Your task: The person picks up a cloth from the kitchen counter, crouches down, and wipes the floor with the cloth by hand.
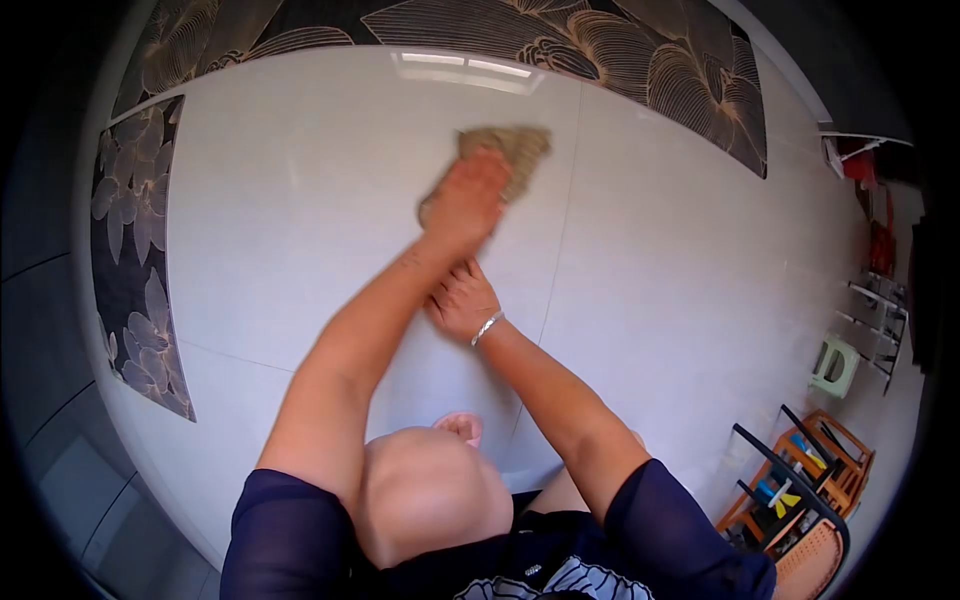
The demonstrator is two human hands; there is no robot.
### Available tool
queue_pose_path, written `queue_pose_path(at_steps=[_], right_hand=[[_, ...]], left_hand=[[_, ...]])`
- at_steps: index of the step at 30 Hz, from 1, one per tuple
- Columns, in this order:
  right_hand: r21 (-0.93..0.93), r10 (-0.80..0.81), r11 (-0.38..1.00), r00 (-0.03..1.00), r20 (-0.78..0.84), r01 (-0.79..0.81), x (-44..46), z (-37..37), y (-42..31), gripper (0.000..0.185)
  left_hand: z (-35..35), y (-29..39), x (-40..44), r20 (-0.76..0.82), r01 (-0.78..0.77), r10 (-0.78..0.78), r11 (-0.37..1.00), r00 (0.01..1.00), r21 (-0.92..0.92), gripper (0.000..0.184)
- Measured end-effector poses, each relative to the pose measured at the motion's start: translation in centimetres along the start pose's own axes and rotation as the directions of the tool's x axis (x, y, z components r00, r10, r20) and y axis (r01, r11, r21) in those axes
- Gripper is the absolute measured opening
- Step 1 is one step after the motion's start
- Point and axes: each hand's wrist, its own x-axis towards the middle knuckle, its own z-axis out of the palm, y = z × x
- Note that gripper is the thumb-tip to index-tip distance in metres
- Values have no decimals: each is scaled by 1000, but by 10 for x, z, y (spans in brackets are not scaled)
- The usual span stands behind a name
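My left hand [470, 200] lies over a tan, folded cleaning cloth [525, 150] and presses it onto the glossy white floor [350, 200]. Hand and cloth are slightly blurred by motion. Just below it, close to the left wrist, my right hand [465, 302] rests palm down on the floor, its fingers apart and partly hidden behind the left forearm. A silver bracelet [487, 328] circles the right wrist. My bent knee [430, 490] and part of a foot [462, 428] show below the hands.
Dark floral border tiles run along the far side [560, 45] and the left side [150, 260]. At the lower right stand a chair [815, 560] and a wooden rack [850, 460] holding several items. A pale green stool [834, 367] sits near a metal rack [880, 310].
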Motion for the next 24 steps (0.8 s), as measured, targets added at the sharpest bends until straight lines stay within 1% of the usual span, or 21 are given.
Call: queue_pose_path(at_steps=[1,3,4,5,6,8,9,10,11,12,14,15,17,19,20,21,23,24], right_hand=[[-191,-93,981,954,-286,38,1,16,1,56],[-189,-135,978,952,-275,85,-3,17,3,57],[-196,-135,977,952,-276,82,-13,21,0,57],[-27,-75,997,954,-289,70,-29,26,-6,54],[143,-14,988,956,-292,58,-48,31,-13,52],[56,-66,996,998,-14,66,-105,34,-23,44],[71,-127,988,977,-173,141,-128,34,-24,41],[77,-179,974,928,-328,215,-146,32,-23,38],[76,-183,973,928,-326,218,-160,28,-19,38],[129,-107,978,925,-365,164,-173,22,-16,38],[212,28,975,914,-404,64,-195,8,-12,39],[237,81,971,906,-416,22,-199,3,-7,39],[248,107,969,895,-432,4,-204,2,-2,37],[274,204,958,868,-453,-82,-207,6,1,34],[267,231,956,880,-415,-125,-206,3,-1,30],[265,231,956,885,-404,-128,-203,4,-1,30],[336,284,930,874,-395,-151,-201,9,-5,29],[327,280,933,871,-405,-148,-200,9,-7,28]], left_hand=[[9,23,-7,37,-72,72,997,997,-15,61],[31,53,-22,-16,-187,187,968,982,-167,62],[29,61,-27,42,-188,198,966,979,-179,63],[31,66,-34,36,-191,201,965,979,-180,63],[33,68,-42,77,-221,239,956,968,-193,62],[32,74,-65,162,-260,301,937,940,-233,60],[31,79,-85,139,-281,320,929,937,-242,61],[28,84,-108,135,-274,314,929,940,-250,61],[25,88,-130,132,-266,306,929,943,-259,62],[25,89,-151,132,-262,303,929,944,-261,62],[26,92,-188,123,-127,156,969,980,-213,63],[22,89,-205,124,-134,163,967,979,-217,63],[8,77,-233,222,78,-58,994,973,-80,62],[7,52,-239,148,131,-133,991,980,19,64],[7,42,-233,101,129,-133,991,986,40,64],[6,31,-216,52,131,-134,989,990,62,65],[1,18,-158,-109,249,-241,966,964,69,66],[6,17,-143,-109,249,-241,966,964,69,66]])
